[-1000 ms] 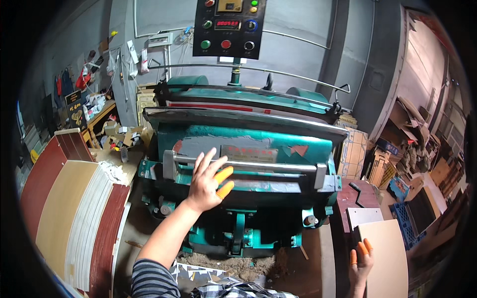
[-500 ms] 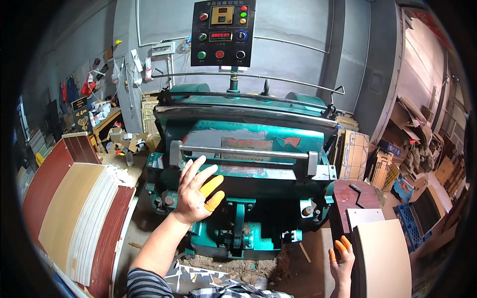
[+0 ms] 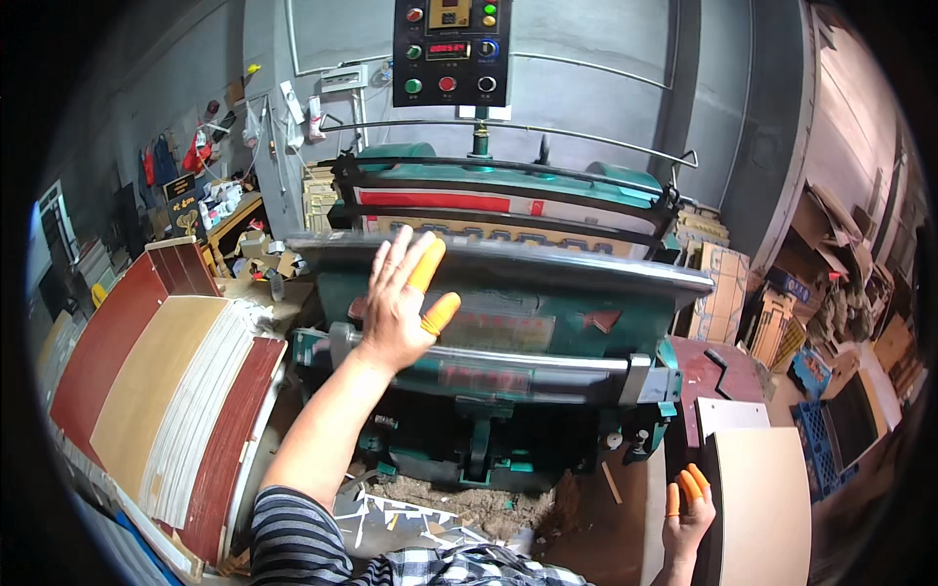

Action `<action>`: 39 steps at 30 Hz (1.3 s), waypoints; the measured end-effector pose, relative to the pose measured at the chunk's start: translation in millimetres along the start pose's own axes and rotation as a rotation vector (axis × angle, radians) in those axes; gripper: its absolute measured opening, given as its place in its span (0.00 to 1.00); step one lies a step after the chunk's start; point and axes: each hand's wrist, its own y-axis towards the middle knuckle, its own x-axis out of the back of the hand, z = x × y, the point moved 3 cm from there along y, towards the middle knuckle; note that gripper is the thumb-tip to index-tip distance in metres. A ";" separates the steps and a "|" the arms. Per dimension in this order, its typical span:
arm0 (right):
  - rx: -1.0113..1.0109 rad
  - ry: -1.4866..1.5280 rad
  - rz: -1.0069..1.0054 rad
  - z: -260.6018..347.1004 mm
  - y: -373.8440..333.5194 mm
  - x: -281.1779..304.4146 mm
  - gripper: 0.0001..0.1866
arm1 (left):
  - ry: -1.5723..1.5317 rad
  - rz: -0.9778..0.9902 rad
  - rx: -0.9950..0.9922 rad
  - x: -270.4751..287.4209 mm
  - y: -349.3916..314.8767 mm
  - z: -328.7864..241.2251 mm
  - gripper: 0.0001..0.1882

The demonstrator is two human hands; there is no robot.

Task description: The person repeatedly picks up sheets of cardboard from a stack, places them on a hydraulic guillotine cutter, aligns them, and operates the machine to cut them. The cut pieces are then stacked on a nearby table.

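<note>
A green press machine [image 3: 459,317] stands in front of me, its jaw parted along a wide dark plate [image 3: 547,264]. Behind that plate's edge, part of a tan board with dark fittings [image 3: 576,240] shows. My left hand [image 3: 399,308] is raised before the plate, fingers stretched, with orange covers on its thumb and one finger. Whether it touches the plate I cannot tell. Low on the right, my right hand [image 3: 689,510] is beside a stack of beige sheets [image 3: 760,498]. Its orange-covered fingers point up, slightly apart, and nothing shows in them.
A black control panel [image 3: 451,54] with buttons rises above the machine. Stacked boards in red, tan and white [image 3: 161,391] stand at the left. A maroon table [image 3: 718,376] and a blue crate [image 3: 821,439] are at the right. Paper scraps [image 3: 391,513] litter the floor.
The machine's plate has tilted toward me, and the jaw has parted, uncovering the board behind. My left hand has risen with it. The view has shifted slightly.
</note>
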 end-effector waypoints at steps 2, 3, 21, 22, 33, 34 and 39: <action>-0.025 0.068 -0.043 8.2 -6.0 11.7 0.13 | 0.051 0.030 0.013 -6.6 -1.5 15.3 0.31; -0.038 0.077 -0.092 19.0 -7.6 16.6 0.11 | 0.047 0.100 0.074 -12.8 -6.2 24.4 0.31; -0.008 -0.286 0.879 31.2 -7.3 -184.3 0.38 | -0.023 1.376 0.279 69.2 -276.4 16.3 0.49; -0.036 -0.314 1.031 39.9 -12.0 -178.8 0.39 | 0.037 1.454 0.226 89.3 -270.5 9.8 0.48; 0.610 -0.365 0.626 149.2 -44.9 -73.2 0.18 | -0.126 0.614 0.007 110.8 -271.7 95.4 0.13; 0.376 -0.268 0.685 134.8 -47.6 -79.9 0.18 | -0.153 0.634 -0.023 102.2 -261.8 105.5 0.12; 0.256 -0.188 0.668 198.1 -1.1 -107.4 0.15 | -0.047 0.857 0.033 161.8 -152.4 171.9 0.11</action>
